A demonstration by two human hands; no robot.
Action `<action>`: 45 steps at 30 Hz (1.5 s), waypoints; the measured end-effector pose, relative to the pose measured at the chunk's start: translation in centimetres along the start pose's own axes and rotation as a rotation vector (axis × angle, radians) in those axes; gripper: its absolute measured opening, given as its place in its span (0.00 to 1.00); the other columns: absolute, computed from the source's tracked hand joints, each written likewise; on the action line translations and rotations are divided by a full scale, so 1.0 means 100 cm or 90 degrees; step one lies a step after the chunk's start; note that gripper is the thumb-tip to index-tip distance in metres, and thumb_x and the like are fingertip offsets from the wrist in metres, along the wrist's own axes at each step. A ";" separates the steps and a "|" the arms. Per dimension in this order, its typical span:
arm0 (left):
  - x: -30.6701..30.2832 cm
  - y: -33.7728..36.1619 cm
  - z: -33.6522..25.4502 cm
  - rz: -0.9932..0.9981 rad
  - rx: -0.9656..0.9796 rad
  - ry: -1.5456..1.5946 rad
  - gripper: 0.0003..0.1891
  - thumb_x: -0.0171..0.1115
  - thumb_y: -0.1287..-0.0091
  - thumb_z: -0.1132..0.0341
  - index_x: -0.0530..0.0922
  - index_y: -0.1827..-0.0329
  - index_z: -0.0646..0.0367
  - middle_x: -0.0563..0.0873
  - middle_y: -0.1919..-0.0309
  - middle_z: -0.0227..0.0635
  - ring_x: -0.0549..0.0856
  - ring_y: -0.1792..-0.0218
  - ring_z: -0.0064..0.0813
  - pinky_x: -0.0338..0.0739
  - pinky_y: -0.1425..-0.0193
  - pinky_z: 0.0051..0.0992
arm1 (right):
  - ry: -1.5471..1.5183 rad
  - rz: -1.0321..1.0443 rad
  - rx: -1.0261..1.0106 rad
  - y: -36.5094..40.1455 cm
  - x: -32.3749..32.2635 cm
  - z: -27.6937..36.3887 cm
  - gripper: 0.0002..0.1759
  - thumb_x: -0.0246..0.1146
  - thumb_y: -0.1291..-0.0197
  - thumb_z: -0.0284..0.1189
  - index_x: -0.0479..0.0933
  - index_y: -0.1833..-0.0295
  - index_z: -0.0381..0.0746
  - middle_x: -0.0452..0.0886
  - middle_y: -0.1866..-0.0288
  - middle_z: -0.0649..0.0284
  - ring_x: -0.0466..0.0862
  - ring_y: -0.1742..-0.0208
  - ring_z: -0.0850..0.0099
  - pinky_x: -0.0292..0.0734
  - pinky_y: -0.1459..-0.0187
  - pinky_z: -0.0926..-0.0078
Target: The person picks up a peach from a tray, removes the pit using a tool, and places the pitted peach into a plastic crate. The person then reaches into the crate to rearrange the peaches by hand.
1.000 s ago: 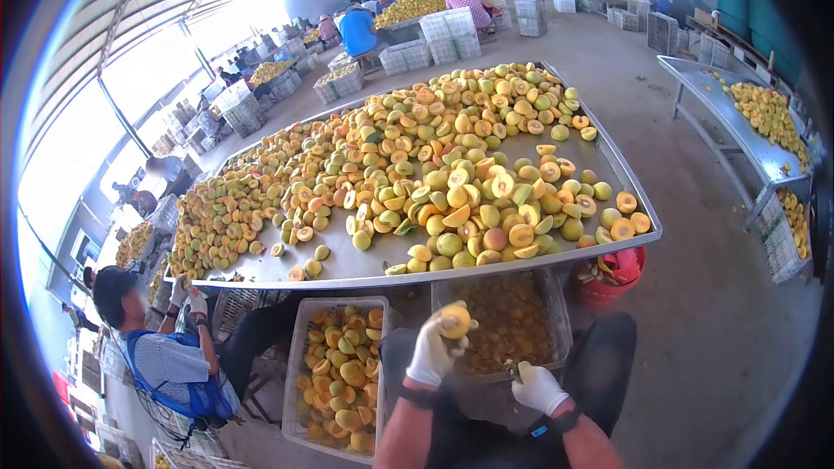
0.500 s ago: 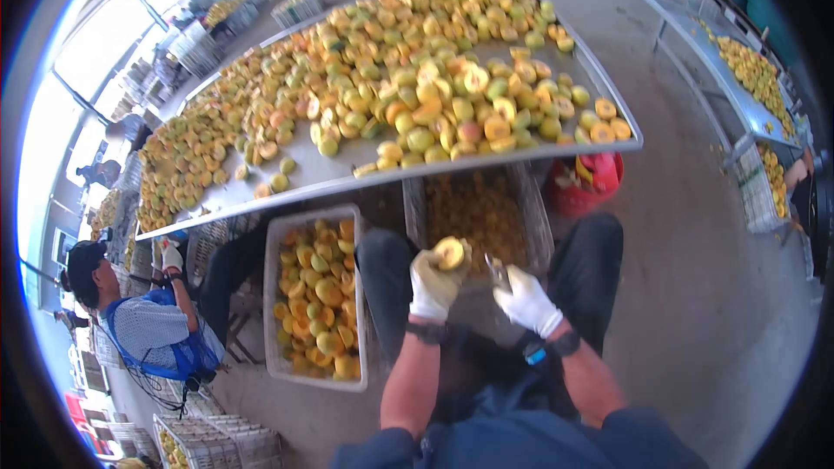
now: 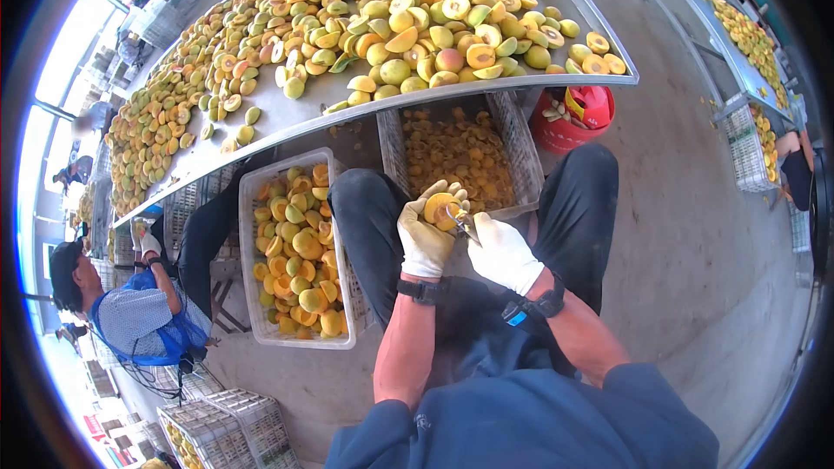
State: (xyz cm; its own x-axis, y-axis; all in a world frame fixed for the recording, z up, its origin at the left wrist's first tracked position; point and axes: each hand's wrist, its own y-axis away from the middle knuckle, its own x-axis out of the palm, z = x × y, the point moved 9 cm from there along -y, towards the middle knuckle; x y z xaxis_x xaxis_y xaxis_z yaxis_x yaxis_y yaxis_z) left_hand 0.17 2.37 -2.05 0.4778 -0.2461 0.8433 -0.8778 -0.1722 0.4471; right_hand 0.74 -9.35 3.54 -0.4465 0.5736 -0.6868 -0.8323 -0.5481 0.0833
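Progress | peach half (image 3: 437, 208) held over the lap, cut face up, left hand (image 3: 424, 239) fingers wrapped round it | right hand (image 3: 504, 252) fingers closed on small metal tool (image 3: 463, 226) (tip at the cut face) | white crate (image 3: 248, 208) by the left knee looks nearly full | table (image 3: 287, 117) heaped with fruit, so plenty seems left

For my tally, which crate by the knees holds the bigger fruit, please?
The white crate on the left; the middle crate holds only small orange pieces.
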 end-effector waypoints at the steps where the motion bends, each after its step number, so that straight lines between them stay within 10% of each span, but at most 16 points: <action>1: 0.006 0.004 0.000 0.000 -0.005 -0.002 0.23 0.47 0.31 0.58 0.75 0.44 0.69 0.80 0.44 0.55 0.82 0.47 0.50 0.78 0.41 0.46 | -0.001 -0.002 0.004 -0.001 0.001 -0.001 0.11 0.57 0.39 0.29 0.70 0.57 0.33 0.81 0.69 0.42 0.82 0.64 0.43 0.76 0.61 0.47; 16: 0.002 0.003 0.016 0.007 -0.050 0.114 0.14 0.56 0.43 0.64 0.76 0.57 0.62 0.80 0.60 0.42 0.81 0.57 0.42 0.78 0.41 0.44 | -0.005 0.003 0.024 0.000 0.017 0.001 0.11 0.55 0.40 0.28 0.71 0.56 0.31 0.82 0.68 0.41 0.83 0.63 0.43 0.78 0.60 0.47; 45: -0.014 0.005 0.009 -0.050 -0.008 0.037 0.12 0.53 0.41 0.66 0.74 0.57 0.61 0.80 0.60 0.41 0.82 0.58 0.40 0.81 0.44 0.40 | -0.041 0.099 0.029 -0.006 0.038 0.000 0.16 0.45 0.32 0.28 0.74 0.53 0.27 0.82 0.64 0.40 0.83 0.61 0.44 0.78 0.59 0.51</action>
State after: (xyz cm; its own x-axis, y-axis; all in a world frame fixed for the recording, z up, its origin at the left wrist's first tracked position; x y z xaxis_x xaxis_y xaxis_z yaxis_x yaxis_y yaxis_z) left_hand -0.95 1.76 -3.29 0.5429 -0.1767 0.8210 -0.8381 -0.1765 0.5162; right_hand -0.45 -6.82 0.87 -0.5901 0.5231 -0.6149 -0.7649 -0.6058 0.2188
